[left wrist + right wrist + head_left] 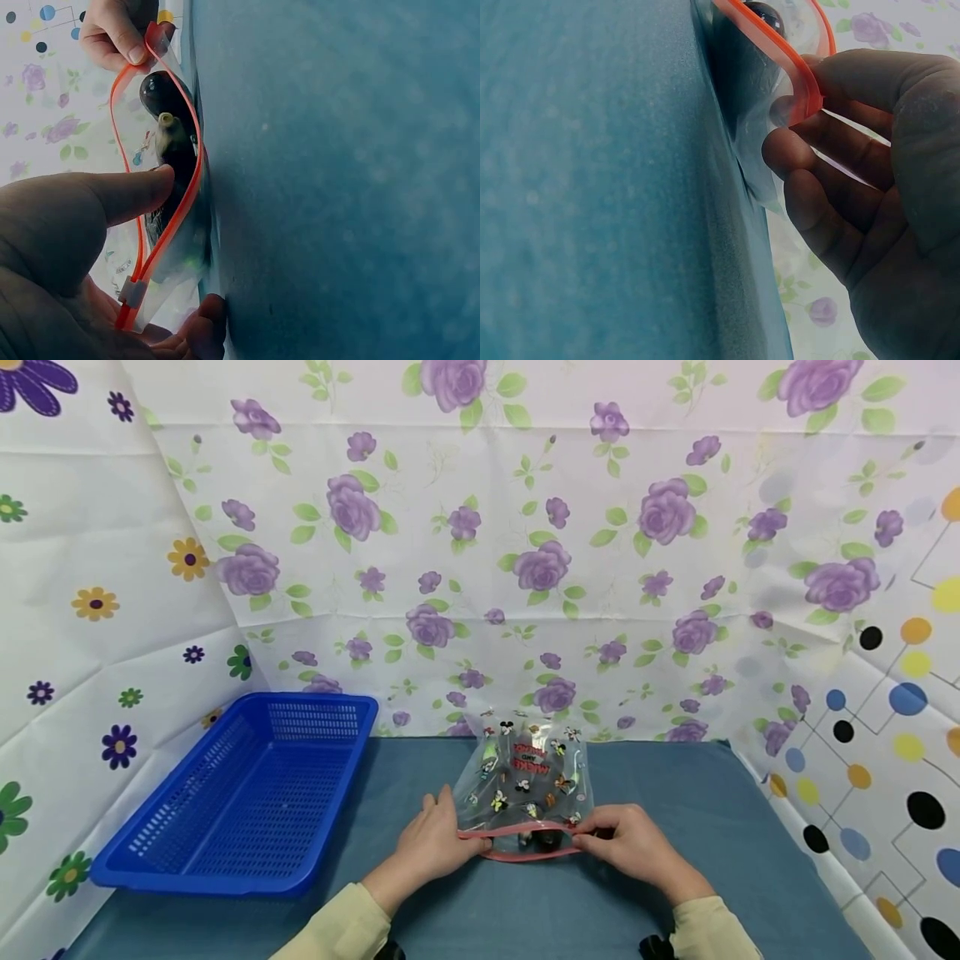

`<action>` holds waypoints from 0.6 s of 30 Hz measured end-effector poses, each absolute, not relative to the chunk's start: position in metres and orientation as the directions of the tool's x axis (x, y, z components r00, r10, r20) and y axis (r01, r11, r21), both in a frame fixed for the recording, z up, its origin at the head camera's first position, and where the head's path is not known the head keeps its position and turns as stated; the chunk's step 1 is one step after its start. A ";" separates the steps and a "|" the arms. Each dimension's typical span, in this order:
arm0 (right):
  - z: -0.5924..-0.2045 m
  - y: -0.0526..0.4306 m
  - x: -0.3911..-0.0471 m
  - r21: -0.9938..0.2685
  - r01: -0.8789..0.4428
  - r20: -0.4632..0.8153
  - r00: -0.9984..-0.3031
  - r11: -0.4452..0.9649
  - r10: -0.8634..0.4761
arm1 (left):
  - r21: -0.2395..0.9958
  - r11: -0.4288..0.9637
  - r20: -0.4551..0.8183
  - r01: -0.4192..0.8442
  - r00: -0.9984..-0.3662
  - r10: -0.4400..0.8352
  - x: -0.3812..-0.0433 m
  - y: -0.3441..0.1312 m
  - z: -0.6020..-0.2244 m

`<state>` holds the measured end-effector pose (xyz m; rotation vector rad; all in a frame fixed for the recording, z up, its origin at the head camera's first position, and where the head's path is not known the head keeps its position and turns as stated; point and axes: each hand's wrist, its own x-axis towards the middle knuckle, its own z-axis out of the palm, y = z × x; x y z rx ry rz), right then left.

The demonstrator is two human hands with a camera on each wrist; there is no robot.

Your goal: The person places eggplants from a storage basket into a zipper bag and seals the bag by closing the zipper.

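A clear zip bag (536, 797) printed with small cartoon figures lies on the blue-green cloth, its red-rimmed mouth parted toward me. My left hand (431, 845) holds the mouth's left end, the thumb reaching across the opening and other fingers behind the bag. Close by that hand, a whitish slider (133, 292) sits on the red zip strip. At the opposite corner, my right hand (633, 845) pinches the strip between thumb and forefinger. Inside the bag are glossy dark objects (159, 91) and a pale greenish piece with a round tip (166, 118); their kinds are unclear.
A blue plastic basket (309, 860) with slotted walls stands to the left of the bag. Blue-green cloth (697, 802) covers the table. Flowered sheets (495, 527) hang behind it and at the left; a dotted sheet (885, 793) hangs at the right.
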<state>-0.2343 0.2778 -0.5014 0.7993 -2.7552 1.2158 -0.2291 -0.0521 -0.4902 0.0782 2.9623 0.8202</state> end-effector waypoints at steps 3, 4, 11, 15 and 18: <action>-0.501 0.278 -0.235 -0.683 -0.467 0.228 -0.867 0.562 -0.443 | 0.514 0.857 -0.054 0.028 -0.996 0.065 -0.231 -0.052 -0.491; -0.502 0.278 -0.235 -0.682 -0.467 0.229 -0.867 0.563 -0.442 | 0.516 0.856 -0.057 0.026 -0.996 0.065 -0.231 -0.052 -0.491; -0.502 0.278 -0.234 -0.683 -0.461 0.227 -0.871 0.567 -0.435 | 0.537 0.843 -0.076 0.027 -0.994 0.081 -0.229 -0.057 -0.489; -0.503 0.278 -0.234 -0.685 -0.454 0.222 -0.875 0.569 -0.431 | 0.566 0.822 -0.078 0.063 -0.988 0.130 -0.227 -0.066 -0.485; -0.503 0.279 -0.235 -0.686 -0.449 0.217 -0.877 0.572 -0.428 | 0.574 0.810 -0.067 0.124 -0.978 0.197 -0.225 -0.076 -0.482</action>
